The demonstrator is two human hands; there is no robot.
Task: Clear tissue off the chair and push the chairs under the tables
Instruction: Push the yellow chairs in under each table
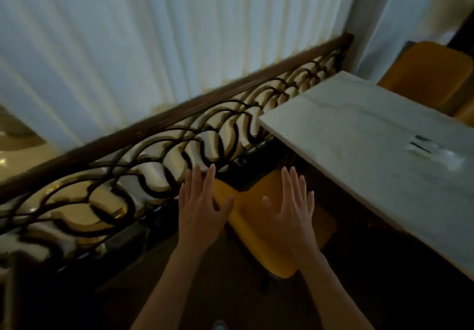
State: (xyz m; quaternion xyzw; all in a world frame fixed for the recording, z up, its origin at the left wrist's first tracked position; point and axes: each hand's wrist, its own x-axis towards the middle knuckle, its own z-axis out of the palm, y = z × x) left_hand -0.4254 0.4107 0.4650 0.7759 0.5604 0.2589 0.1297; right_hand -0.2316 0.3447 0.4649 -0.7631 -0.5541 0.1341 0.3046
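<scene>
A yellow chair (259, 227) stands below me, partly tucked under the white marble table (359, 135) at the right. My left hand (201, 206) is flat with fingers spread over the chair's left side. My right hand (292, 206) is flat and spread over the chair's right side, close to the table's edge. Whether the palms touch the chair I cannot tell. Neither hand holds anything. No tissue shows on the chair. A small blurred white object (433, 153) lies on the table top.
A wooden-topped railing with dark curled metalwork (164, 147) runs close along the chair's left side. White curtains (154, 35) hang behind it. A second yellow chair (425, 73) stands at the table's far side. The floor below is dark.
</scene>
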